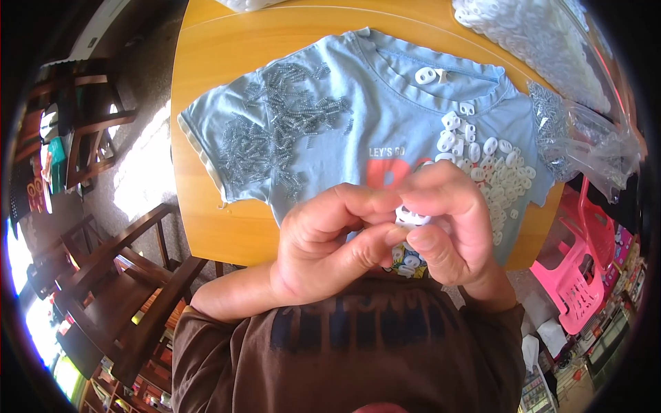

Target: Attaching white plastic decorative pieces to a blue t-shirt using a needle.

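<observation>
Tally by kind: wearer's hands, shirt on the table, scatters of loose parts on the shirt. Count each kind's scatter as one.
Hands: 2 (left hand, right hand)
Blue shirt: 1
Grey spring scatter: 1
White piece scatter: 1
Total: 5

Yellow wooden table (pixel 227 48), smooth and curved at the far edge. Pale blue T-shirt (pixel 385 113) spread flat on top, collar toward the far side, red print across the chest. To the left, grey floor (pixel 148 65) with a bright patch of sunlight (pixel 141 168). Dark wooden armchair (pixel 103 303) at lower left, near the table; another dark wooden chair (pixel 100 127) farther up, beside a small teal item (pixel 56 158). At right, pink plastic chair (pixel 571 275) with slots, close to the table edge. Mixed clutter at lower right, too small to make out.
</observation>
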